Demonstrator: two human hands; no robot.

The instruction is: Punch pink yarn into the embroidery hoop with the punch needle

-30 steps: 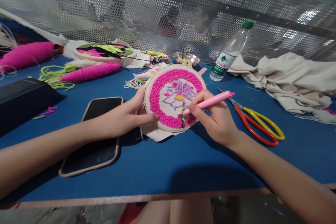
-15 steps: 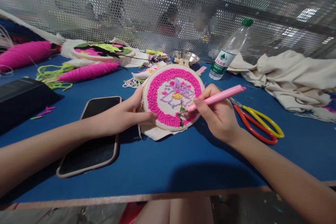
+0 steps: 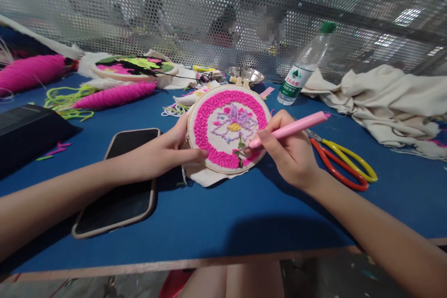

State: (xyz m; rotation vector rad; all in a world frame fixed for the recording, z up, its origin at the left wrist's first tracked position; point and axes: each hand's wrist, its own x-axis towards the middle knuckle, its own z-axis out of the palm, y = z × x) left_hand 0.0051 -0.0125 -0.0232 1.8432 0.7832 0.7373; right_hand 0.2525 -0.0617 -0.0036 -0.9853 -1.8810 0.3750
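Note:
My left hand point(image 3: 179, 142) grips the left edge of a round embroidery hoop point(image 3: 202, 134), thumb on the front and fingers hidden behind. The cloth in the hoop carries a thick pink looped ring around a purple flower with a yellow centre and a green stem. Between the thumb and fingers of my right hand point(image 3: 291, 153) is a pink punch needle point(image 3: 293, 128). Its thin metal tip meets the cloth by the green stem, low on the right side. Loose cloth hangs below the hoop.
A phone point(image 3: 117, 205) lies under my left forearm. Scissors point(image 3: 344, 160) with red and yellow handles lie right of my right hand. Behind stand a water bottle point(image 3: 296, 77) and a metal bowl point(image 3: 246, 74). Pink yarn point(image 3: 115, 95), another hoop point(image 3: 136, 66) and crumpled cloth point(image 3: 387, 98) lie around.
Almost nothing differs. The view has shifted very slightly; both hands keep their hold, and the needle tip stays by the green stem.

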